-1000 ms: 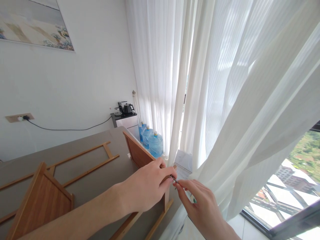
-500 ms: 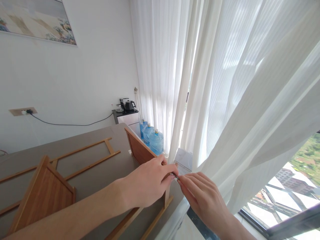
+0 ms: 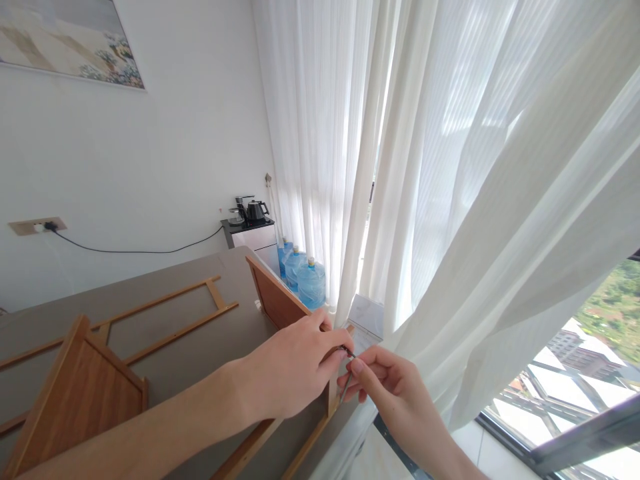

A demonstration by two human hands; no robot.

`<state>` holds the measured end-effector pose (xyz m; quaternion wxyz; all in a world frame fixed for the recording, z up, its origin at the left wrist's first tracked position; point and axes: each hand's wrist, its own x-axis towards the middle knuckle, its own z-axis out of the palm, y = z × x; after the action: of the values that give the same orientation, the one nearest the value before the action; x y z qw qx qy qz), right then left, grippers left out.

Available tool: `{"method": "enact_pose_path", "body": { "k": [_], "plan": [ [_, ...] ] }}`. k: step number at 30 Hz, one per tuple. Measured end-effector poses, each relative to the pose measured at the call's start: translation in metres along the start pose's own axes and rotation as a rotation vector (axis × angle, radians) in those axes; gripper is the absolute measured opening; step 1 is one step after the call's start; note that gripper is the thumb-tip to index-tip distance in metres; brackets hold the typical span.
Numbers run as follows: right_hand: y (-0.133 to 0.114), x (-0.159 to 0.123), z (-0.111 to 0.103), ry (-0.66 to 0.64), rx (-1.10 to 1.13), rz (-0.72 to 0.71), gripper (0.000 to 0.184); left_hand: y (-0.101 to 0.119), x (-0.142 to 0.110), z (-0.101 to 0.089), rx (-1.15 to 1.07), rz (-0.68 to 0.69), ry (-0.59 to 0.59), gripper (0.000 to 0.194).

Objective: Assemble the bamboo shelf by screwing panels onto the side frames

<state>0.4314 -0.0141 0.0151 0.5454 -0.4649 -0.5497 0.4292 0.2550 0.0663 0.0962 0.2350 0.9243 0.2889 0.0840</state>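
My left hand (image 3: pixel 295 363) is closed at the upper edge of an upright wooden panel (image 3: pixel 275 293), with finger and thumb pinched around the short end of a thin, bent metal hex key (image 3: pixel 347 383). What the key's tip sits in is hidden by the fingers. My right hand (image 3: pixel 387 383) grips the key near its bend, between thumb and fingers, and its long arm points downward. Below the hands, wooden legs (image 3: pixel 313 437) join the panel, all resting on a grey-brown table (image 3: pixel 190 333).
On the left lie another slatted wooden panel (image 3: pixel 100 393) and a ladder-like wooden frame (image 3: pixel 165 340). Beyond the table stand blue water bottles (image 3: pixel 311 283) and a small cabinet (image 3: pixel 255 238) with a black kettle (image 3: pixel 256 211). White curtains (image 3: pixel 450 200) hang close on the right.
My right hand has turned and its fingers have shifted on the hex key, so the key's long arm now shows hanging down. The left hand stays nearly in place. The view has shifted slightly.
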Motion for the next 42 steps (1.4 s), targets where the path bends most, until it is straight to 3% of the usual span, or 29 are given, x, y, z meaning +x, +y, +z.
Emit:
{"method": "enact_pose_path", "body": {
  "k": [4, 8, 10, 23, 27, 32, 36, 39, 42],
  "plan": [
    [0.006, -0.006, 0.001, 0.132, -0.335, -0.164, 0.029, -0.003, 0.000, 0.003, 0.005, -0.006, 0.012, 0.033],
    [0.020, -0.005, -0.004, 0.218, -0.604, -0.483, 0.011, -0.004, 0.000, 0.004, -0.010, -0.022, 0.003, 0.034],
    [0.024, -0.003, -0.007, 0.225, -0.693, -0.577, 0.008, -0.005, 0.000, 0.004, -0.010, -0.031, -0.001, 0.033],
    [0.021, 0.001, -0.019, 0.076, -0.939, -0.716, 0.013, -0.005, -0.001, 0.005, 0.010, -0.012, 0.013, 0.032],
    [0.015, 0.000, -0.022, 0.079, -0.909, -0.644, 0.015, -0.005, -0.001, 0.005, -0.010, -0.018, 0.015, 0.031],
    [0.012, -0.001, -0.016, 0.072, -0.558, -0.218, 0.025, -0.002, -0.001, 0.002, -0.010, -0.034, 0.002, 0.031],
    [0.005, 0.002, -0.007, -0.007, -0.189, -0.010, 0.033, -0.001, 0.001, -0.001, 0.022, 0.019, -0.024, 0.029],
    [0.001, 0.002, -0.003, -0.060, 0.060, 0.067, 0.038, -0.002, 0.001, 0.000, 0.021, 0.035, -0.021, 0.029],
    [0.001, -0.003, -0.003, -0.016, -0.014, 0.040, 0.037, -0.002, 0.001, 0.002, 0.009, 0.001, -0.006, 0.031]
  ]
}}
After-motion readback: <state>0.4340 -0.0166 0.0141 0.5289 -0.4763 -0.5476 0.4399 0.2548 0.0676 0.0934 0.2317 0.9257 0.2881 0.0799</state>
